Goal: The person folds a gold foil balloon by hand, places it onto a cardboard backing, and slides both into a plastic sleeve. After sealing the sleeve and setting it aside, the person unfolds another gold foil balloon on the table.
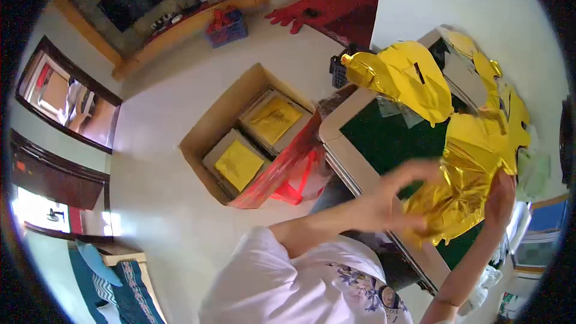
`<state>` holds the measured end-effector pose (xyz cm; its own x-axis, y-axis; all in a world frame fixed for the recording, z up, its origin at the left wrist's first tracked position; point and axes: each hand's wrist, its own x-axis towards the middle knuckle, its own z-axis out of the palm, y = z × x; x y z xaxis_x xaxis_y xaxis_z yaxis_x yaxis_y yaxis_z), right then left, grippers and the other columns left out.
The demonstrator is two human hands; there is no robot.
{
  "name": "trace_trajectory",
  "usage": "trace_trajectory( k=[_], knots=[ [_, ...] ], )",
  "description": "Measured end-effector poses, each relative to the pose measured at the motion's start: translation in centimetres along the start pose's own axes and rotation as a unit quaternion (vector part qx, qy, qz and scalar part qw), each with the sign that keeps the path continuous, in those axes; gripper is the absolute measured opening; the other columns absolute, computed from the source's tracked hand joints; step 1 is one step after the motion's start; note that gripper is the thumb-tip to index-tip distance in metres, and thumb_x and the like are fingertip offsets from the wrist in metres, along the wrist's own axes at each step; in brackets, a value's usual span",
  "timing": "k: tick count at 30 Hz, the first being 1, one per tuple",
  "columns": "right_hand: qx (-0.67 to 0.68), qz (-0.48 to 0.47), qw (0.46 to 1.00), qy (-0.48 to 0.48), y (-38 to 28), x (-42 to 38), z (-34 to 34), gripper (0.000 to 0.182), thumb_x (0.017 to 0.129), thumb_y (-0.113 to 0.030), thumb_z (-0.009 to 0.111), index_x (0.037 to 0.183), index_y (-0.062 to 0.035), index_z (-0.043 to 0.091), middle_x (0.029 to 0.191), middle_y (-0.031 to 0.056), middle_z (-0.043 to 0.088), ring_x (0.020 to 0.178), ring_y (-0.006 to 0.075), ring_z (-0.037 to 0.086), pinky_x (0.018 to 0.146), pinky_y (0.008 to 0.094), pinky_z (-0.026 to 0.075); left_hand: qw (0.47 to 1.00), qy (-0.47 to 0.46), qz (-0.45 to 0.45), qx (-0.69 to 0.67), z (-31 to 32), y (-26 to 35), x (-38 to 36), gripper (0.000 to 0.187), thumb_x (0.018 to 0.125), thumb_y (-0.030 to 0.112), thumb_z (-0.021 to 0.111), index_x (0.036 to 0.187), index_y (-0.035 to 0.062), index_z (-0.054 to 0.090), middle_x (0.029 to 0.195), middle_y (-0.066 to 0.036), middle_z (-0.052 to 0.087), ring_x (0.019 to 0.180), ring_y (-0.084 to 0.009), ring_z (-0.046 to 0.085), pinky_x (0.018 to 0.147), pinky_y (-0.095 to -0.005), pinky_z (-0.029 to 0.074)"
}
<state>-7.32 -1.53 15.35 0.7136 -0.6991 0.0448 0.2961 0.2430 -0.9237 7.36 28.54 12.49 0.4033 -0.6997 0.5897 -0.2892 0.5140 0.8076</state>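
Crumpled shiny gold foil (pixel 465 189) lies over the green-topped table (pixel 354 168) in front of me. My right hand (pixel 501 195) is at the foil's right edge, its fingers wrapped round part of it. Blurred by motion, my left hand (pixel 405 198) reaches across the table's near edge with thumb and fingers spread apart, beside the left side of the foil. Whether its fingertips touch the foil cannot be made out. Farther back on the table is another gold foil piece (pixel 414 75) with a dark slot in it.
A cardboard box (pixel 198 132) holding yellow-topped packs stands on the floor left of the table, with red plastic (pixel 300 174) between them. Behind are a blue basket (pixel 228 30) and a red cloth (pixel 336 12). White plastic (pixel 483 288) lies by my right forearm.
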Motion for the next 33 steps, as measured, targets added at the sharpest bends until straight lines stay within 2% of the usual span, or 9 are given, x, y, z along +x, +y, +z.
trace_trajectory(
  k=[3,5,7,11,13,17,21,24,33],
  knots=[
    [0.004,0.011,1.000,0.007,-2.5,-2.2,-0.7,0.031,0.091,-0.009,0.058,0.121,-0.0041,0.055,0.118,0.0043,0.059,0.109,0.0143,0.056,0.092,0.0299,0.046,0.990,0.075,-0.114,-0.035,-0.2,-3.6,0.4,0.101,0.067,0.033,0.085,0.146,0.0051,0.028,0.154,-0.014,0.024,0.144,-0.0271,0.020,0.117,-0.0436,0.016],
    [-0.010,-0.002,1.000,0.028,-4.0,-3.4,1.1,0.034,0.091,-0.012,0.060,0.123,-0.0029,0.053,0.117,0.0055,0.059,0.108,0.0164,0.057,0.090,0.0299,0.048,0.997,0.013,-0.079,0.019,1.1,-5.1,0.9,0.110,0.065,0.031,0.086,0.149,0.0054,0.020,0.156,-0.014,0.020,0.145,-0.0268,0.016,0.118,-0.0411,0.014],
    [0.005,-0.021,1.000,0.017,-4.9,-4.3,2.2,0.027,0.088,-0.013,0.064,0.112,-0.0030,0.057,0.103,0.0054,0.063,0.095,0.0171,0.061,0.081,0.0277,0.053,0.998,0.001,-0.054,0.037,2.6,-5.7,1.7,0.111,0.064,0.030,0.086,0.149,0.0054,0.019,0.156,-0.015,0.019,0.146,-0.0284,0.015,0.118,-0.0392,0.014],
    [0.018,-0.060,0.997,0.044,-5.8,-5.4,2.9,0.033,0.091,-0.014,0.058,0.119,0.0031,0.055,0.123,0.0134,0.058,0.113,0.0254,0.056,0.097,0.0370,0.046,0.998,-0.005,-0.051,0.034,4.5,-5.8,3.8,0.110,0.065,0.030,0.085,0.149,0.0044,0.019,0.153,-0.017,0.024,0.144,-0.0304,0.020,0.117,-0.0393,0.017],
    [-0.123,-0.116,0.981,0.091,-5.6,-5.3,1.4,0.039,0.094,-0.022,0.054,0.126,0.0009,0.051,0.127,0.0122,0.055,0.117,0.0236,0.053,0.101,0.0383,0.040,0.997,-0.003,-0.071,0.012,5.2,-6.1,4.2,0.109,0.066,0.030,0.085,0.148,0.0042,0.019,0.151,-0.017,0.027,0.142,-0.0313,0.025,0.116,-0.0405,0.020],
    [-0.031,-0.102,0.989,0.101,-7.2,-5.9,0.7,0.035,0.090,-0.016,0.057,0.120,0.0018,0.055,0.126,0.0142,0.057,0.116,0.0245,0.054,0.102,0.0387,0.041,0.978,-0.034,-0.135,-0.154,6.8,-7.7,4.6,0.101,0.073,0.029,0.082,0.149,0.0081,0.019,0.147,-0.014,0.035,0.129,-0.0281,0.045,0.108,-0.0376,0.036],
    [-0.022,-0.137,0.989,0.053,-9.0,-6.9,-2.2,0.036,0.091,-0.018,0.056,0.121,0.0010,0.054,0.123,0.0131,0.058,0.115,0.0245,0.054,0.102,0.0392,0.040,0.959,-0.173,-0.125,-0.184,9.5,-6.4,3.8,0.051,0.083,0.028,0.073,0.124,0.0030,0.055,0.110,-0.010,0.066,0.101,-0.0186,0.062,0.089,-0.0348,0.048],
    [0.015,-0.185,0.968,0.169,-10.4,-7.8,-3.9,0.035,0.088,-0.015,0.059,0.119,0.0016,0.054,0.122,0.0132,0.058,0.114,0.0241,0.055,0.103,0.0365,0.039,0.913,-0.282,-0.188,-0.228,13.6,-7.2,1.6,0.029,0.093,0.027,0.061,0.110,0.0040,0.065,0.098,-0.009,0.070,0.090,-0.0147,0.063,0.084,-0.0334,0.049],
    [0.054,-0.155,0.967,0.196,-8.9,-4.6,-10.2,0.030,0.088,-0.004,0.057,0.118,-0.0064,0.054,0.104,0.0068,0.063,0.092,0.0167,0.062,0.082,0.0294,0.053,0.859,-0.223,-0.367,-0.280,17.3,-8.7,2.0,0.029,0.091,0.022,0.065,0.108,-0.0007,0.067,0.094,-0.002,0.070,0.084,-0.0071,0.061,0.074,-0.0246,0.049]
  ],
)
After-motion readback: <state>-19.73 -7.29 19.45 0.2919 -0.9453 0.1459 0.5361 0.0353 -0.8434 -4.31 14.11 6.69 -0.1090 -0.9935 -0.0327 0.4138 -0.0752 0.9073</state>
